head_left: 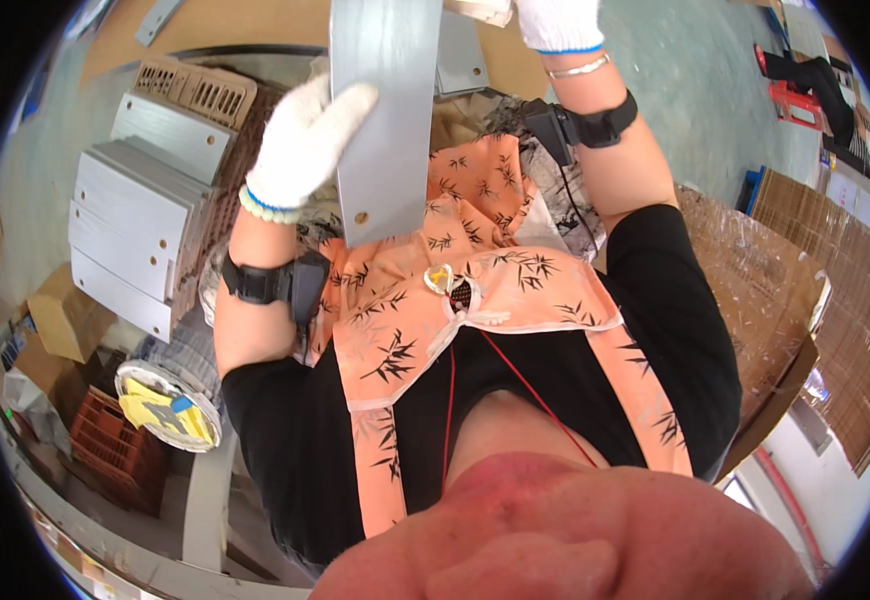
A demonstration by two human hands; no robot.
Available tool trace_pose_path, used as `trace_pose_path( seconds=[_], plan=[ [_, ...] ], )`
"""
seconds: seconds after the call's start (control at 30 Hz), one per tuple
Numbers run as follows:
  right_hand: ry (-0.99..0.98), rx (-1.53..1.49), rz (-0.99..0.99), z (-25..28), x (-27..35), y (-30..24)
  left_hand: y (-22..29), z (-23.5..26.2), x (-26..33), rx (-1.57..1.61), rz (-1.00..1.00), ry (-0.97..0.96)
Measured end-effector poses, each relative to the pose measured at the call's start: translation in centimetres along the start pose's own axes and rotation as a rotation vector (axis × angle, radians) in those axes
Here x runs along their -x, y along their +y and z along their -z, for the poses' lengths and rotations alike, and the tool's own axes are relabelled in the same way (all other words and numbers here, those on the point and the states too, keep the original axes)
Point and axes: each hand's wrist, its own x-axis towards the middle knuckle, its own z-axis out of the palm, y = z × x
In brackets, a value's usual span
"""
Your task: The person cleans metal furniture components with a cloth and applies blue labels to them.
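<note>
A long grey panel (pixel 385 120) with a small hole near its lower end reaches from the top edge down to the orange apron (pixel 475 270) in front of me. My left hand (pixel 305 140), in a white knit glove, grips the panel's left edge. Its thumb lies on the upper face, while the other fingers are mostly hidden. My right hand (pixel 561 22), gloved too, is at the top edge, right of the panel. Its fingers are cut off by the picture's edge. A pale object (pixel 482 9), too cropped to name, lies between that hand and the panel.
Left of me, several similar grey panels (pixel 130 235) are stacked against a tan plastic crate (pixel 200 92). Below them are a round tub (pixel 170 405) with yellow pieces and a red-brown crate (pixel 115 450). Cardboard (pixel 755 290) stands at right. A person sits by a red stool (pixel 795 105).
</note>
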Motion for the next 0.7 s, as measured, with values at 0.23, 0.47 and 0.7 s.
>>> trace_pose_path(
  seconds=[0.23, 0.47, 0.7],
  plan=[
    [-0.386, 1.087, 0.659, -6.4, 7.1, 2.4, -1.4, 1.9, -1.9, 0.137, -0.012, 0.410],
    [-1.126, 0.892, 0.430, -7.2, 11.4, 3.1, 0.2, 4.1, -2.3, 0.041, -0.245, 0.774],
    [-1.389, 0.957, 0.139, -5.1, 11.2, 5.8, -1.0, 7.6, -1.3, -0.510, -0.408, 0.944]
  ],
)
